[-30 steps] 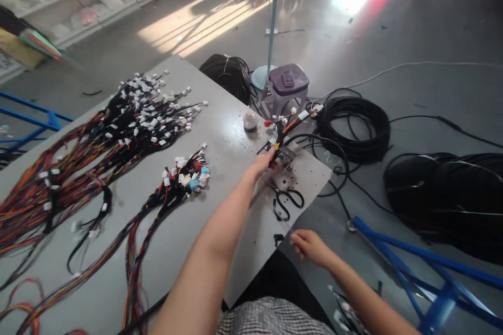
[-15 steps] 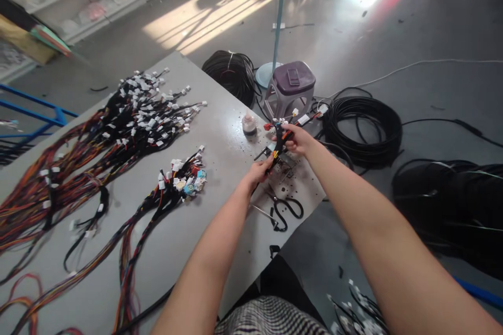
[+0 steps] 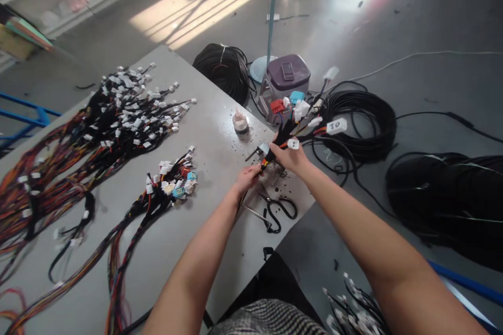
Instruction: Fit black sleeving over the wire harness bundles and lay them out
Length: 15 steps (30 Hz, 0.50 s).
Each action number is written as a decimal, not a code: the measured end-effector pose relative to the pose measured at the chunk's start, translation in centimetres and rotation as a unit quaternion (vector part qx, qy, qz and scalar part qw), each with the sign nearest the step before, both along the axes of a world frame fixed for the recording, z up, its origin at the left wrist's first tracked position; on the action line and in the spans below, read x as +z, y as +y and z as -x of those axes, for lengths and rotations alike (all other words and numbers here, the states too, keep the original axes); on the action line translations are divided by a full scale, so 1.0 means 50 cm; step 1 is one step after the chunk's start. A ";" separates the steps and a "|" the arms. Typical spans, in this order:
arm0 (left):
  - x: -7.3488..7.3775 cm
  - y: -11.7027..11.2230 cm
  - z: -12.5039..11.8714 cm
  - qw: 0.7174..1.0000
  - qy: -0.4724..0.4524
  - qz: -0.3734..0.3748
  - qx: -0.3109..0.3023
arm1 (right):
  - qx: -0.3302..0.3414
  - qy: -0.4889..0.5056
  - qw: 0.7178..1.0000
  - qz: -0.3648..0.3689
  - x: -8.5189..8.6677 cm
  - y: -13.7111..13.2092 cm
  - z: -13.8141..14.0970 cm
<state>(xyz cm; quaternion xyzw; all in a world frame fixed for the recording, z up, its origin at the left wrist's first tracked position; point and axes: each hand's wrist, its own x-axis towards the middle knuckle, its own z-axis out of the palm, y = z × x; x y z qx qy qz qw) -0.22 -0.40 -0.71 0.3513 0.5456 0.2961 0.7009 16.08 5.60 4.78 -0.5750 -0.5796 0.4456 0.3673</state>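
Both my hands hold a black-wrapped wire harness (image 3: pixel 283 135) above the right end of the grey table (image 3: pixel 220 230). White, red and blue plastic connectors fan out from it toward the upper right, and a white tag (image 3: pixel 337 125) hangs among them. My left hand (image 3: pixel 247 178) grips the harness low down, and my right hand (image 3: pixel 288 159) closes on it just above. Black-handled scissors (image 3: pixel 277 209) lie on the table right below my hands. A small capped bottle (image 3: pixel 240 121) stands beyond them among dark specks.
Two bundled piles of finished harnesses (image 3: pixel 118 115) with white connectors cover the table's left side. Coils of black cable (image 3: pixel 359 120) lie on the floor past the table edge, beside a purple-topped stool (image 3: pixel 283 78). More connectors (image 3: pixel 353 309) lie at lower right.
My right hand has come up from near the table's front edge and taken the harness alongside my left. The harness is lifted, with its connectors now spread up and to the right.
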 end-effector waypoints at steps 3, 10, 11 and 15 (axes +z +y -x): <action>0.010 0.002 0.015 0.999 -0.001 0.036 -0.040 | -0.061 0.010 0.998 -0.023 -0.019 -0.013 0.006; 0.022 -0.010 0.047 0.995 0.073 0.020 -0.064 | -0.057 0.026 0.998 -0.001 -0.051 -0.012 0.046; 0.021 -0.008 0.043 0.995 0.085 0.008 -0.059 | -0.060 0.023 0.998 -0.006 -0.051 -0.010 0.049; 0.010 -0.004 0.022 0.993 0.102 -0.038 -0.054 | -0.061 0.013 0.998 -0.004 -0.025 -0.026 0.020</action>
